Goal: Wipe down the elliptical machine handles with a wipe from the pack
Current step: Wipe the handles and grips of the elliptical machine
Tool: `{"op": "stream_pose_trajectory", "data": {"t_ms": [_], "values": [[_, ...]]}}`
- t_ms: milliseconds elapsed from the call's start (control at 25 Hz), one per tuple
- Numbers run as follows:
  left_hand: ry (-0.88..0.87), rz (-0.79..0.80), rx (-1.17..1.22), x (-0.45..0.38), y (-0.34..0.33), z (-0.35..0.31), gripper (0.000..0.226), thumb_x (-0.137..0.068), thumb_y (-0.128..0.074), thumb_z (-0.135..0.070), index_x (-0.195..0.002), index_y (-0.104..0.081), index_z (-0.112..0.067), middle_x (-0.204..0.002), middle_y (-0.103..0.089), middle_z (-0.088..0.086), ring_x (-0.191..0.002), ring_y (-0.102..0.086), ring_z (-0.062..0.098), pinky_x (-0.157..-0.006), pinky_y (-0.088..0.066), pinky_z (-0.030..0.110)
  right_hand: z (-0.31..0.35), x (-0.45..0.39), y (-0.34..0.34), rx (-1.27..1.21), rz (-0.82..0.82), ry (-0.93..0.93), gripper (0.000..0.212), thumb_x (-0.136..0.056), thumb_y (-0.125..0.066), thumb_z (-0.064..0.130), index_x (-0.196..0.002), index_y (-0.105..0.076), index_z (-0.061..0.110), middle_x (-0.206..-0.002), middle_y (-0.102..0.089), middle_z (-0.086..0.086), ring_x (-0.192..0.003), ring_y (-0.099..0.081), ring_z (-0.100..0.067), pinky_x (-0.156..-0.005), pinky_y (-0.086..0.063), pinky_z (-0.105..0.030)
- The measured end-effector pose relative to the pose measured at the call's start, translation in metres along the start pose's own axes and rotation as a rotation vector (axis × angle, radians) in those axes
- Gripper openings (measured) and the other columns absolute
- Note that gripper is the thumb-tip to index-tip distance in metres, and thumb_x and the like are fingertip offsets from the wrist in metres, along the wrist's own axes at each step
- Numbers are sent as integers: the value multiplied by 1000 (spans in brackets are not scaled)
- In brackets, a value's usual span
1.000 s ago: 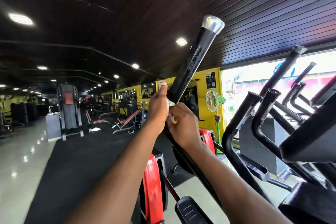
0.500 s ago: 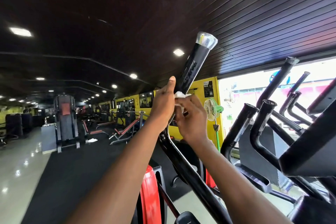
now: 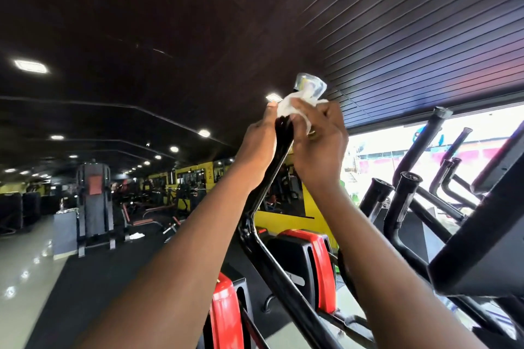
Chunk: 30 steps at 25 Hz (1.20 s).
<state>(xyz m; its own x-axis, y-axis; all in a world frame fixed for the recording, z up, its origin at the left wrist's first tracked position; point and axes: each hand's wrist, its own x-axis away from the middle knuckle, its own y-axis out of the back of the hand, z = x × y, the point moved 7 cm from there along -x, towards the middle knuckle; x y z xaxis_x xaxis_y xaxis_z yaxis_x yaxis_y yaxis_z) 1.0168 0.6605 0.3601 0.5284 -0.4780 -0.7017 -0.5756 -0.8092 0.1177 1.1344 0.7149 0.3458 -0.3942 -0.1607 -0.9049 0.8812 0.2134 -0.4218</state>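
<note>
Both hands have climbed the glossy black handle [image 3: 279, 159]: the right hand [image 3: 319, 144] presses a crumpled white wipe [image 3: 292, 106] beneath its silver cap [image 3: 310, 85], while the left hand [image 3: 259, 144] fingers wrap the bar.

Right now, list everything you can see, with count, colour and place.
handle: one, glossy black, centre, rising between the hands
end cap: one, silvery, top of handle
wipe: one, white, wrapped round the handle just under the cap
other handles: several, black, right, by the window
red covers: two, red and black, low centre
weight machine: one, grey, left on the floor
ceiling lights: many, white, dark ceiling
yellow wall: far centre
left hand: on the handle
right hand: pressing the wipe to the handle
</note>
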Motion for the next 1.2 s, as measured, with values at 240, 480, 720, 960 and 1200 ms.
{"op": "stream_pose_trajectory", "data": {"t_ms": [240, 480, 720, 960, 1200], "values": [[-31, 22, -36, 0, -7, -7, 51, -100, -31, -56, -75, -64, -25, -71, -67, -14, -64, -62, -8, -63, -42, 14, -4, 39, -7, 7, 168, 129, 34, -82, -62, -5, -110, -71, 12, -85, -41, 4, -75, -41, -7, -66, -34, -9], [-28, 15, -51, 3, -11, -12, 45, -98, -34, -59, -96, -69, -31, -102, -66, -10, -93, -59, 0, -73, -39, 22, 1, -1, -2, -52, -40, -85, 18, -85, -57, 3, -100, -65, 10, -95, -56, -4, -86, -56, -20, -72, -43, -25], [-3, 26, -71, 9, -14, -14, 49, -97, -29, -62, -106, -66, -31, -79, -53, -14, -70, -49, -1, -64, -36, 19, -22, -6, -9, -422, -53, -608, 17, -95, -47, 12, -111, -50, 17, -100, -60, 3, -87, -56, -6, -76, -44, -24], [6, 67, -33, 4, -13, -11, 51, -95, -30, -65, -82, -67, -32, -89, -71, -9, -82, -64, 4, -79, -51, 27, -2, 8, -18, -540, 94, -643, 30, -95, -42, 14, -120, -58, 22, -104, -66, 10, -96, -63, -3, -86, -50, -26], [-37, 162, 62, 5, -8, -11, 43, -104, -29, -46, -101, -67, -25, -85, -74, -12, -85, -67, 4, -76, -52, 21, 26, 18, -38, -127, 314, -522, 78, -98, -43, 37, -151, 5, 6, -156, -13, -9, -145, -16, -21, -118, -22, -39]]}}
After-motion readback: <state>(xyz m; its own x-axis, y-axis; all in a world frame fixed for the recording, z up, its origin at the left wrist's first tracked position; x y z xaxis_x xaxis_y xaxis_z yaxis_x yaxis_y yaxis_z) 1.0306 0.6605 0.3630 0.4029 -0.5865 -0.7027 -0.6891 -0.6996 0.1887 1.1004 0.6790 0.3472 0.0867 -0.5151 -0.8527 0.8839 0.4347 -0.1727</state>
